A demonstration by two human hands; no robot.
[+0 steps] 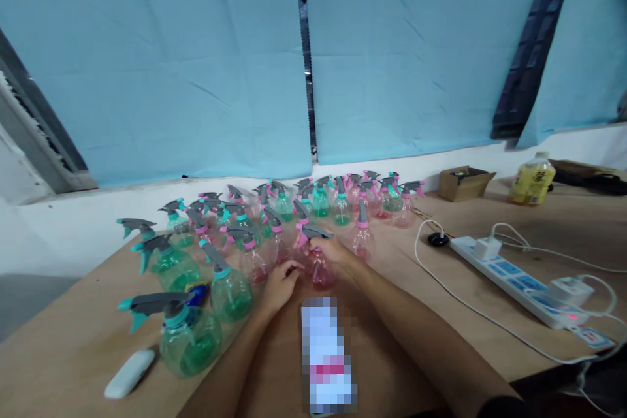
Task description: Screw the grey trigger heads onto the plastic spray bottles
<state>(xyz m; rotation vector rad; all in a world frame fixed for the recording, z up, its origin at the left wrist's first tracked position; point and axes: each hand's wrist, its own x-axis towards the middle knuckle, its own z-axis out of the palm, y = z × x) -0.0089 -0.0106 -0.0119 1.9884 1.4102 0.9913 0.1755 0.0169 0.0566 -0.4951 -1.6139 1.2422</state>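
Observation:
A pink spray bottle (321,271) with a grey trigger head stands on the wooden table (416,313) in front of me. My right hand (333,251) is wrapped round its neck just under the head. My left hand (279,284) touches the bottle's left side with curled fingers. Around and behind it stand several more spray bottles (274,222), pink and green, with grey, teal and pink heads. The nearest green bottle (189,339) stands at the lower left.
A white power strip (514,281) with plugs and white cables lies on the right. A small cardboard box (463,183) and a yellow drink bottle (531,179) stand at the back right. A white oblong device (130,373) lies at the front left. A blurred-out object (328,356) lies between my forearms.

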